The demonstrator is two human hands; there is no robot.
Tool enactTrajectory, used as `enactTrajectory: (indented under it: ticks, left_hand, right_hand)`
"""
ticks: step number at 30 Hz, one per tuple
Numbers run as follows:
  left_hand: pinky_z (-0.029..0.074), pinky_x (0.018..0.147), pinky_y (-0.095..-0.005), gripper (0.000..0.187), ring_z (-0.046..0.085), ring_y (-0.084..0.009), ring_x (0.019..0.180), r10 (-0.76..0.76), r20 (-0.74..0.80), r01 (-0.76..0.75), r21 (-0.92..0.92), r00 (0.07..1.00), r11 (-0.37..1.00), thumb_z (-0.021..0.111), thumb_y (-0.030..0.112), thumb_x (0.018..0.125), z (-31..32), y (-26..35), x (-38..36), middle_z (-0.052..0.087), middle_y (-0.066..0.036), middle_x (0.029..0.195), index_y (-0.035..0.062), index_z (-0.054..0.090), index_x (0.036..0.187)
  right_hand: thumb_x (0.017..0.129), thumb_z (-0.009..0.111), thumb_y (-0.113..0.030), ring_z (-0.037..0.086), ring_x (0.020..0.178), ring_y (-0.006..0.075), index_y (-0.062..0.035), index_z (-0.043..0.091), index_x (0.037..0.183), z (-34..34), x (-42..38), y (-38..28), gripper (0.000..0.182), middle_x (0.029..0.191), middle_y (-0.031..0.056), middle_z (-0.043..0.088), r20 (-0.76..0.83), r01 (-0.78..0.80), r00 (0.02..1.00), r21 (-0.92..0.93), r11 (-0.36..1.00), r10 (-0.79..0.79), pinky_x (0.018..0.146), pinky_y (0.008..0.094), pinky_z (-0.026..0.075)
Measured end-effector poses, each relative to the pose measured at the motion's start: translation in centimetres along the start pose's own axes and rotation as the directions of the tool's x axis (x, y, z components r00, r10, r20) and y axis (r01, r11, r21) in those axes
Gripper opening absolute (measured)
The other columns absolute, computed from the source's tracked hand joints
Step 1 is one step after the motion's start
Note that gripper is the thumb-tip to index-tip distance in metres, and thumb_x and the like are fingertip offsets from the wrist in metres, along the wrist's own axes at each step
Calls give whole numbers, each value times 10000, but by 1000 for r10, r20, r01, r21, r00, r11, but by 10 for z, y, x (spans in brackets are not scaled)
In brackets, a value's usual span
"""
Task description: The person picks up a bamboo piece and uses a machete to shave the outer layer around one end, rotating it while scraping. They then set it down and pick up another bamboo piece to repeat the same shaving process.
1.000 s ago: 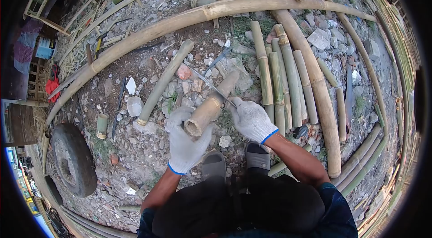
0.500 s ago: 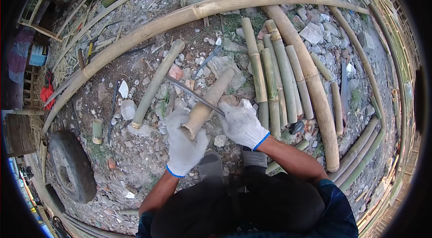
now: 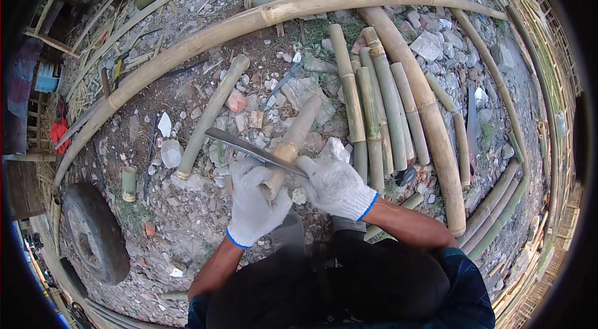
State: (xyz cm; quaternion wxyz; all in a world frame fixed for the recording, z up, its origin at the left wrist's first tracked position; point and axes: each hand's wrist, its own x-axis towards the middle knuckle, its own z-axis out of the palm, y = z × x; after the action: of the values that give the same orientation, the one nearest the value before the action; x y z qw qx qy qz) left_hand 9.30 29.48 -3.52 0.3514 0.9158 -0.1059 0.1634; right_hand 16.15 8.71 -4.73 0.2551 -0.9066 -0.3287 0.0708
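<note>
A short brown bamboo piece slants up and away from me. My left hand, in a white knit glove with a blue cuff, is wrapped round its near end. A long dark blade lies across the bamboo, its far end pointing to the upper left. My right hand, gloved the same way, is closed on the blade's near end; the handle is hidden in the glove. Left of the blade, a greenish bamboo length lies on the ground.
Cut bamboo lengths lie side by side at the right, beside a thick pole. A long curved pole arches across the top. A tyre is at the lower left. Stones cover the ground.
The blade has turned so that its broad face shows, and it lies nearer my left hand along the bamboo. A small pale chunk now shows on the ground beyond the blade.
</note>
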Motion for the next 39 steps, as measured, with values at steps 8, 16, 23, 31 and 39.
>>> enactTrajectory:
  ticks: [8, 16, 23, 31, 39]
  left_hand:
    - [449, 894, -494, 430, 510, -379, 1066, -23, 16, 24, -45, 1000, 999, 792, 49, 698, -3, -1, -1, 536, -143, 1069, 122, 583, 1067]
    - [455, 894, -499, 339, 534, -371, 1050, -11, 62, 14, -39, 998, 999, 815, 93, 693, 1, -6, -10, 548, -138, 1095, 129, 664, 995]
    - [490, 858, -488, 302, 565, -365, 1028, 60, 108, -59, -16, 992, 998, 823, 125, 680, -3, -6, -2, 560, -133, 1102, 139, 695, 953]
    - [516, 815, -486, 302, 614, -371, 989, 42, 268, -50, 24, 962, 998, 780, 81, 710, -26, -6, 15, 578, -147, 1051, 134, 725, 1002]
    - [474, 831, -495, 298, 591, -361, 971, 79, 200, -93, 64, 977, 994, 762, 56, 727, -26, -4, 9, 562, -138, 1023, 146, 727, 1009]
  right_hand:
    - [963, 641, -151, 684, 705, 420, -48, 575, 1071, -2, -2, 6, 164, 753, 208, 650, 21, -1, 1000, -10, 1000, 2, 630, 527, 542]
    - [990, 640, -216, 686, 757, 474, -30, 593, 1097, -16, -5, 1, 220, 817, 247, 655, 125, 21, 992, -43, 999, -16, 684, 564, 547]
    - [962, 654, -192, 671, 784, 438, -51, 599, 1085, -11, -3, 15, 195, 796, 225, 635, 109, -16, 994, -36, 999, 20, 671, 537, 545]
    - [961, 642, -172, 671, 758, 435, -41, 600, 1081, -19, 2, -1, 183, 721, 208, 628, 182, 10, 983, -19, 1000, -7, 672, 534, 546]
    - [977, 636, -199, 700, 754, 445, -24, 596, 1135, -4, 0, -2, 239, 775, 247, 670, 168, 71, 985, -148, 986, -46, 662, 553, 560]
